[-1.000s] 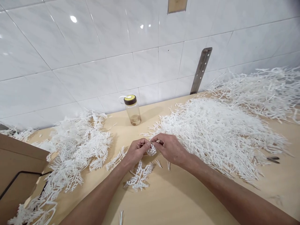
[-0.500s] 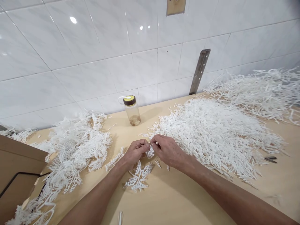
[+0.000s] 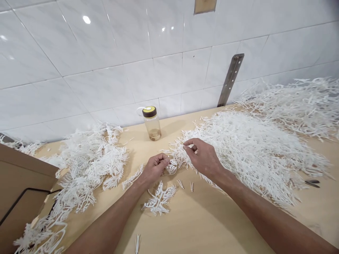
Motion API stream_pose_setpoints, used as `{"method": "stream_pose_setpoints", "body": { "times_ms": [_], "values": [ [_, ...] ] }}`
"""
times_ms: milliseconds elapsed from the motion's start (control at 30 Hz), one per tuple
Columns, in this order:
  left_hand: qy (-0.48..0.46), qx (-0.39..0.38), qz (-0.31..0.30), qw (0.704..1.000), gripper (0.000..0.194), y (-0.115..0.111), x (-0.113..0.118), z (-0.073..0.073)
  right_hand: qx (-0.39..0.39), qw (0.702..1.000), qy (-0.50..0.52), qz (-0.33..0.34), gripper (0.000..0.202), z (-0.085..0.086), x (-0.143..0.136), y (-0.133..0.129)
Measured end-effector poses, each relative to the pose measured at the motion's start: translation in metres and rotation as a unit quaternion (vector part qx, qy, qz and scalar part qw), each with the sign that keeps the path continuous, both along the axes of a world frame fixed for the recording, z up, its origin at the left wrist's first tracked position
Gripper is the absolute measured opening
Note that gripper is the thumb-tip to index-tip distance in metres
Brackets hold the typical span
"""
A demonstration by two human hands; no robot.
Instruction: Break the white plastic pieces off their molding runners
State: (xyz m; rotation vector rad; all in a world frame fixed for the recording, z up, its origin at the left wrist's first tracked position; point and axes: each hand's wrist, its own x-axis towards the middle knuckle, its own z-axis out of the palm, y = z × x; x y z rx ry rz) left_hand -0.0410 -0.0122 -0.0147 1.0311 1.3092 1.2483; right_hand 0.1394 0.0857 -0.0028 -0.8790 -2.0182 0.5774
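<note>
My left hand (image 3: 155,169) pinches a small white branched plastic sprig (image 3: 172,167) between thumb and forefinger, a little above the table. A thin looped strand hangs from that sprig. To its right, my right hand (image 3: 203,155) is raised at the edge of a large heap of white plastic sprigs (image 3: 251,151), thumb and forefinger pressed together. What those fingertips hold, if anything, is too small to make out. Below my left hand lies a loose white cluster (image 3: 159,199), and a few short sprigs (image 3: 191,186) are scattered beside it.
A clear bottle with a yellow and black lid (image 3: 153,125) stands near the tiled wall. More white sprigs (image 3: 92,162) are heaped at left beside a cardboard box (image 3: 23,190). At right lie a small dark tool (image 3: 312,183) and looser white strands (image 3: 296,106). A metal bracket (image 3: 231,80) leans against the wall.
My right hand has moved up and to the right, away from my left hand, which still holds the sprig. The view has shifted slightly.
</note>
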Motion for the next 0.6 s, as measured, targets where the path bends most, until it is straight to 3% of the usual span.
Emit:
{"method": "stream_pose_setpoints", "body": {
  "times_ms": [100,167,600],
  "values": [
    [-0.018,-0.008,-0.001,1.000,0.046,-0.001,0.001,0.001,-0.053,0.994,-0.010,0.099,0.016,0.002,-0.004,-0.011],
    [-0.017,-0.013,0.001,1.000,0.046,-0.001,0.003,0.002,-0.076,0.988,-0.019,0.131,0.015,0.003,-0.007,-0.017],
    [0.017,-0.013,0.009,1.000,0.043,-0.002,0.006,0.002,-0.069,0.987,-0.055,0.136,0.010,0.008,-0.011,-0.026]
  ]
}}
